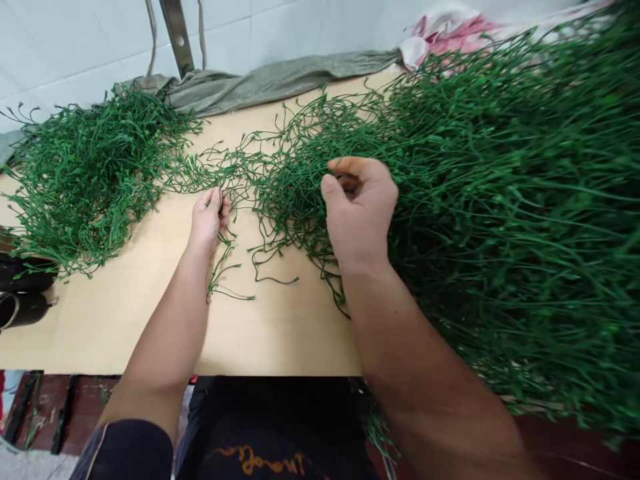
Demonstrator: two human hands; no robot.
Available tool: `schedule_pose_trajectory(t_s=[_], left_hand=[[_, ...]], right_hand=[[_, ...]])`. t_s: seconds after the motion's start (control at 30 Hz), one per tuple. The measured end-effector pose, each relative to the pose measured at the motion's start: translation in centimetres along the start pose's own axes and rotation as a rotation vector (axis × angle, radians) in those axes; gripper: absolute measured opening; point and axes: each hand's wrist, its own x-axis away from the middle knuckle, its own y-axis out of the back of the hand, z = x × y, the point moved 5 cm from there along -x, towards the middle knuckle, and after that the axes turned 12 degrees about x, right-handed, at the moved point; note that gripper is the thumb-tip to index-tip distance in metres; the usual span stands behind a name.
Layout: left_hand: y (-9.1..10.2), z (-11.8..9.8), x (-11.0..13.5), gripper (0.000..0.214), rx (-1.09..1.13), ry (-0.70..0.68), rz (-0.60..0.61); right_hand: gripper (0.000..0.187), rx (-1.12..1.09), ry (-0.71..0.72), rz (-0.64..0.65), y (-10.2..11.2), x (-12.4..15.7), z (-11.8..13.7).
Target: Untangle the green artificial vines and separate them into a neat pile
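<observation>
My left hand (211, 217) is closed in a pinch above the tan tabletop, and thin green stems (220, 267) with small forked tips hang below its fingers. The stems look like artificial plant sprigs. Over the edge of a large tangled heap of the same stems (490, 200), my right hand (361, 207) is held with thumb and forefinger curved and apart. Nothing shows clearly between them, and its other fingers are partly hidden. Loose stems (240, 167) trail across the table between the two hands.
A second pile of green stems (95, 173) lies at the left. Dark cups (25, 310) stand at the left edge. Along the tiled wall lie a grey-green cloth (280, 80) and a pink and white cloth (450, 33). A metal upright (176, 37) rises behind the table (280, 333).
</observation>
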Motion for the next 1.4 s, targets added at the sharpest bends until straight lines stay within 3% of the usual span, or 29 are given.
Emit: schedule_pose_trajectory(t_s=[0.1,0.23,0.37,0.53,0.63,0.8,1.0,1.13,1.2,1.4], left_hand=[[-0.4,0.4,0.2,0.025,-0.092,0.0,0.06],[-0.8,0.9,0.2,0.025,-0.215,-0.075,0.166],[-1.0,1.1,0.1,0.026,-0.359,-0.169,0.26],[-1.4,1.3,0.5,0.023,-0.58,-0.262,0.367],[-1.3,1.6,0.5,0.023,-0.639,-0.268,0.393],[-0.8,1.8,-0.2,0.023,-0.498,-0.201,0.263],[-0.7,1.1,-0.8,0.028,-0.26,-0.111,0.111],[0.6,0.1,-1.0,0.027,-0.124,-0.099,-0.12],[0.9,-0.2,-1.0,0.028,-0.083,-0.096,-0.17],[0.1,0.5,-0.7,0.026,-0.129,0.054,-0.007]], right_hand=[[0.033,0.154,0.058,-0.017,-0.3,-0.1,-0.7],[0.026,0.198,0.157,0.195,-2.4,1.4,1.2],[0.021,0.166,0.138,0.338,-3.6,2.7,2.8],[0.023,0.184,0.135,0.245,-3.5,2.6,2.9],[0.019,0.186,0.154,0.289,-3.8,2.5,2.7],[0.014,0.065,0.067,0.408,-4.0,2.5,2.7],[0.028,-0.309,0.091,0.796,-4.2,3.8,4.8],[0.031,-0.456,0.193,1.016,-3.3,5.2,7.0],[0.03,-0.457,0.197,1.0,-3.1,5.2,7.1],[0.027,-0.27,-0.023,0.523,-2.5,2.0,3.2]])
